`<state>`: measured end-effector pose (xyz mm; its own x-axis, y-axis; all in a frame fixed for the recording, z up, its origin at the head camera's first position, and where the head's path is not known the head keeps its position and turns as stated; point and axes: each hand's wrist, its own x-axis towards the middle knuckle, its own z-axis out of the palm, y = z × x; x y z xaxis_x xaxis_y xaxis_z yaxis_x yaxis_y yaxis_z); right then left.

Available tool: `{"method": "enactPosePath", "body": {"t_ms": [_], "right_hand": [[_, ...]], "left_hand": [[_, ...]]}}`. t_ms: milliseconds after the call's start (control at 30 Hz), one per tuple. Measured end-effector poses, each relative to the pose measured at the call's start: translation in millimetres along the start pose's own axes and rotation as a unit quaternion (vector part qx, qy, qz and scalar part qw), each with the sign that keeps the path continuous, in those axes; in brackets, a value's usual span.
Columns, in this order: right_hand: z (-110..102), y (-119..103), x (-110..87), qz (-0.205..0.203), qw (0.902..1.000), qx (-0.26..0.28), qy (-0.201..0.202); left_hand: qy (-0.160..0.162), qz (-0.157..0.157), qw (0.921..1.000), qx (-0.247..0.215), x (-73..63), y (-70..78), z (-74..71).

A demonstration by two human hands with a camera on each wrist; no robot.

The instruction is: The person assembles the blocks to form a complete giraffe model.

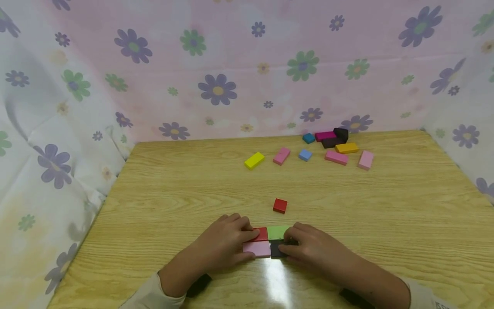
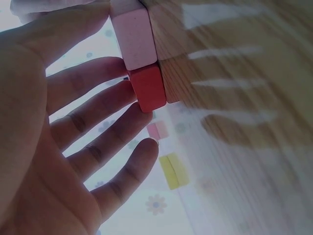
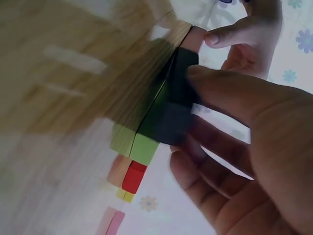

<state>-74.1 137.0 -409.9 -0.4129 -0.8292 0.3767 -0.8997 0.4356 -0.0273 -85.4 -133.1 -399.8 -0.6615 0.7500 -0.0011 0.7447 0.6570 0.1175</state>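
Four flat blocks lie edge to edge on the table in the head view. At the back are a red block (image 1: pixel 263 233) and a light green block (image 1: pixel 277 232); in front, a pink block (image 1: pixel 260 249) and a black block (image 1: pixel 275 249). My left hand (image 1: pixel 218 244) rests at their left end, index fingertip on the red block and thumb against the pink one, its fingers spread and relaxed in the left wrist view. With thumb and index finger, my right hand (image 1: pixel 314 246) pinches the black block at the right end, beside the green one.
Just beyond the group lies a small red block (image 1: pixel 280 205). Farther back are a yellow block (image 1: pixel 254 161), a blue block (image 1: pixel 305 155), an orange block (image 1: pixel 347 148) and several pink and dark ones. Flowered cloth (image 1: pixel 239 51) stands along the table's back and sides.
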Motion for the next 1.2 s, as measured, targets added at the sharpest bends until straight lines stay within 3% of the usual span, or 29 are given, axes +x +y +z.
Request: {"method": "enactPosePath", "body": {"t_ms": [467,633,733,867,1000,1100,1200], "right_hand": [[-2,-2,2.1,0.016,0.9987,-0.033,-0.037],[-4,-1,1.3,0.022,0.9975,-0.021,-0.064],[-4,2,1.3,0.033,0.9982,0.002,-0.050],[-8,15,-0.8,0.084,0.9962,0.022,0.008],[-14,38,-7.1,0.149,0.9874,0.002,0.053],[-17,59,-12.3,0.211,0.9761,0.004,0.050],[-21,84,-18.6,0.280,0.9598,0.013,0.019]], "left_hand": [[0.014,0.002,0.9999,-0.002,-0.9,-1.2,2.2],[0.006,0.001,1.0000,-0.003,-0.4,-0.8,1.3],[0.001,-0.001,1.0000,-0.007,-1.0,-0.6,1.6],[0.003,0.001,0.9999,-0.010,-1.4,-0.6,1.5],[0.004,0.004,0.9999,-0.011,-1.9,-0.3,2.6],[0.007,0.003,0.9999,-0.007,-2.7,-0.3,3.5],[0.012,0.007,0.9999,0.000,-2.1,-0.7,3.3]]}}
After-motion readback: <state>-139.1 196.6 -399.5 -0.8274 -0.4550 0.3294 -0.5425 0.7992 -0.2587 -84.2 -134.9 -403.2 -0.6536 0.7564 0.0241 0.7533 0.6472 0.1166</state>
